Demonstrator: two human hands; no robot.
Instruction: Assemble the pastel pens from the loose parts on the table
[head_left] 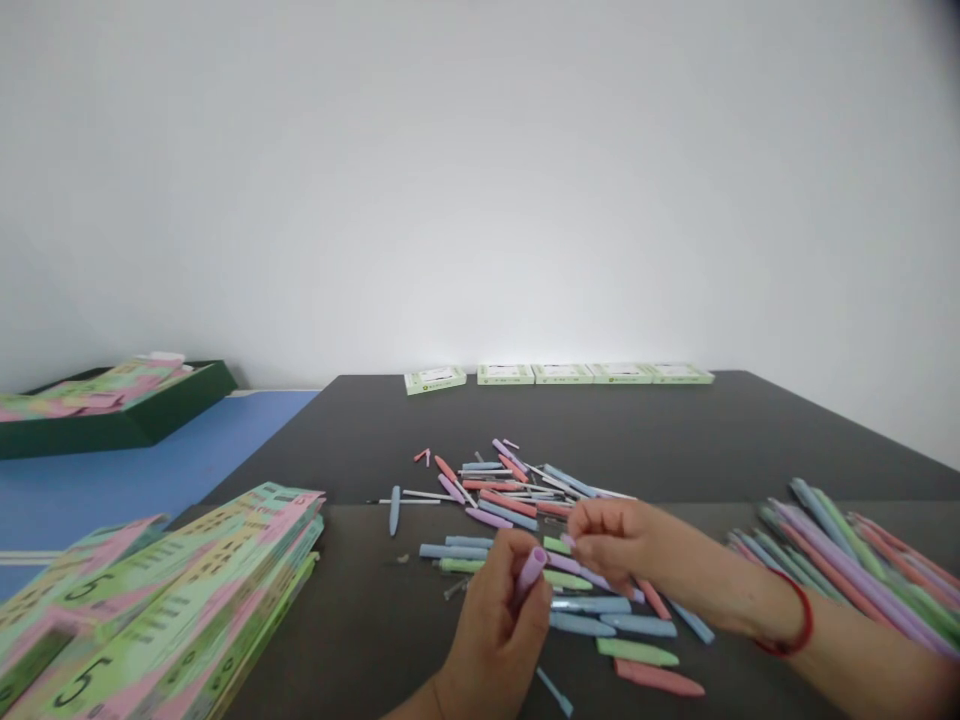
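Observation:
My left hand [495,630] is closed around a purple pen barrel [531,568], whose hollow open end points up. Just to the right, the fingers of my right hand [619,540] are pinched together, with a small purple pen part [568,541] showing at the tips. The rest of that part is hidden by the fingers. Under and around both hands lie loose pen pieces: blue barrels [591,604], a green cap [637,652], a red cap [658,678] and thin white refills [459,471]. A small blue piece [555,692] rests near my left wrist.
Stacks of printed green and pink packs [187,590] stand at the left. A bundle of coloured pens [847,560] lies at the right. Several flat boxes [562,374] line the table's far edge by the wall. A dark green tray [157,420] sits on a blue surface.

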